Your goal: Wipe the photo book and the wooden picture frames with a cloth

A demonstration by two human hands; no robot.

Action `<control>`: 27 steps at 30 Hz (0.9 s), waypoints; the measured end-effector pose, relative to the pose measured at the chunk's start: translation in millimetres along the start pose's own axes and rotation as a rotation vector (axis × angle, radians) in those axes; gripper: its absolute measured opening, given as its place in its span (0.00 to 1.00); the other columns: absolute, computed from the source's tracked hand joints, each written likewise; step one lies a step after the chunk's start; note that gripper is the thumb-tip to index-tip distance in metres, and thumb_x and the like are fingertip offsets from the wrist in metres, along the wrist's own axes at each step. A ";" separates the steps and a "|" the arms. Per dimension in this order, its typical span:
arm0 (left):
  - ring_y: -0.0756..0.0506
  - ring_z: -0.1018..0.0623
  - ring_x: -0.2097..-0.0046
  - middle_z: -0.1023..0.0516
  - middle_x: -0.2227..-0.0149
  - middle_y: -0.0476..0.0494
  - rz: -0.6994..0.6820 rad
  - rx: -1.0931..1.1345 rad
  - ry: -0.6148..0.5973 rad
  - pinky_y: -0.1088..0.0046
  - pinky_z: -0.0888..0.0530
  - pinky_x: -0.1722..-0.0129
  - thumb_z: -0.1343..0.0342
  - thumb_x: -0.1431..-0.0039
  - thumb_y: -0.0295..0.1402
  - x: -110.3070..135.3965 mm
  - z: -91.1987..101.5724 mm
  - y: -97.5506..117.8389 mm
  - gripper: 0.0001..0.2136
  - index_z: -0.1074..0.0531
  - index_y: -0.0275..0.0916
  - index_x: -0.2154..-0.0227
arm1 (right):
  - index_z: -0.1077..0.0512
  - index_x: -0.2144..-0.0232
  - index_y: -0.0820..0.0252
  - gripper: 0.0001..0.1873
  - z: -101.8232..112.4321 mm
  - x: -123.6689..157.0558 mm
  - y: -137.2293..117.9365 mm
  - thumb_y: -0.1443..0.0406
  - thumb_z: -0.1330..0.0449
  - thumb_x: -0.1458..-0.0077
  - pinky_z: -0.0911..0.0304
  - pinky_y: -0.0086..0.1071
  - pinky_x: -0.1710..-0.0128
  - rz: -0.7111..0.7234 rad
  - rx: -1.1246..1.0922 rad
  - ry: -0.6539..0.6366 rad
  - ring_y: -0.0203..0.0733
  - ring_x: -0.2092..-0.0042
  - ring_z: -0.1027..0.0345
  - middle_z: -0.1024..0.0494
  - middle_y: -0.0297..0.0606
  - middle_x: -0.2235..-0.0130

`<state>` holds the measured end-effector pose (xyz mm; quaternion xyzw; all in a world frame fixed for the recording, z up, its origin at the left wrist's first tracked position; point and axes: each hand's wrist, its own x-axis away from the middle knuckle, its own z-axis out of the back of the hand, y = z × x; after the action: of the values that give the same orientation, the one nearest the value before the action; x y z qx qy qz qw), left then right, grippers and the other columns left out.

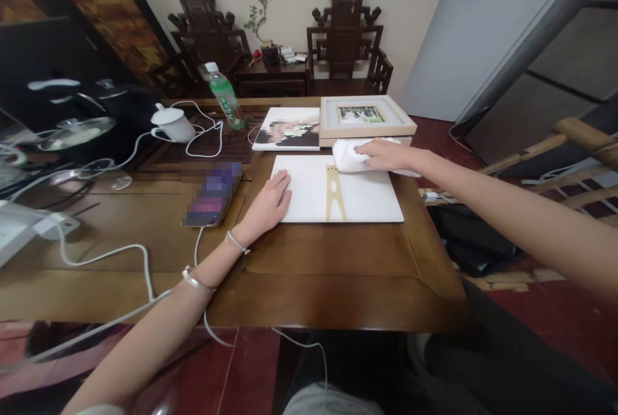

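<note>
Brown wooden tabletop [333,302]: bears all of the nearer objects; its near edge runs in front of the person.
Far side of the panel: light-wood box frame with a small photograph [360,115] to the right and white-edged photo print [303,136] to the left, side by side just beyond it, bounding the space there.
Left side: dark phone with a blurred screen [215,195], a white cord at its near end; farther off, green-labelled clear plastic bottle [226,98] and white lidded cup [174,125], with loose white cables [138,247] nearby.
Background: dark carved wooden chairs [347,38] and a leafy potted plant [263,0].
White rectangular panel [308,193]: flat on the tabletop, near its right end; long axis left to right, roughly parallel to the near edge.
Tan A-shaped leg with an oval hole [332,175]: on the panel's upper face; long axis runs near to far, forked end towards the person, dotted end away.
Left hand [275,199]: palm down, fingers extended, resting on the panel's left edge, grasping nothing.
Right hand [382,154]: closed around a bunched white cloth [345,156], which covers part of the panel's far right.
</note>
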<state>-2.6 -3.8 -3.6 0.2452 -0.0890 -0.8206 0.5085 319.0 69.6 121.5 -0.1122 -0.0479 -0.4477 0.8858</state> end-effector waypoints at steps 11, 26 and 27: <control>0.33 0.37 0.26 0.34 0.30 0.26 0.000 0.002 0.006 0.45 0.40 0.27 0.58 0.28 0.35 -0.6 -2.5 1.6 0.23 0.33 0.30 0.36 | 0.45 0.75 0.53 0.14 -19.4 94.5 -48.7 0.77 0.49 0.55 0.47 0.36 0.64 0.119 -0.094 -0.144 0.44 0.67 0.37 0.34 0.34 0.73; 0.33 0.36 0.27 0.33 0.30 0.29 -0.001 0.004 0.028 0.45 0.38 0.28 0.57 0.28 0.35 -0.4 -3.2 -0.8 0.22 0.32 0.34 0.36 | 0.42 0.75 0.54 0.10 -3.9 47.5 -32.1 0.74 0.47 0.52 0.44 0.37 0.63 0.025 -0.076 -0.093 0.47 0.64 0.34 0.30 0.39 0.71; 0.33 0.36 0.27 0.33 0.30 0.28 -0.005 0.002 0.023 0.45 0.38 0.28 0.57 0.28 0.35 -0.5 -2.7 -0.6 0.22 0.32 0.33 0.37 | 0.40 0.74 0.54 0.09 -1.5 37.3 -28.2 0.74 0.47 0.52 0.44 0.37 0.63 0.001 -0.055 -0.079 0.47 0.63 0.33 0.28 0.40 0.70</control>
<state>-1.5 -2.8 -6.0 0.2552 -0.0832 -0.8190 0.5071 318.5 23.8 131.3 -0.1541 -0.0708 -0.4436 0.8801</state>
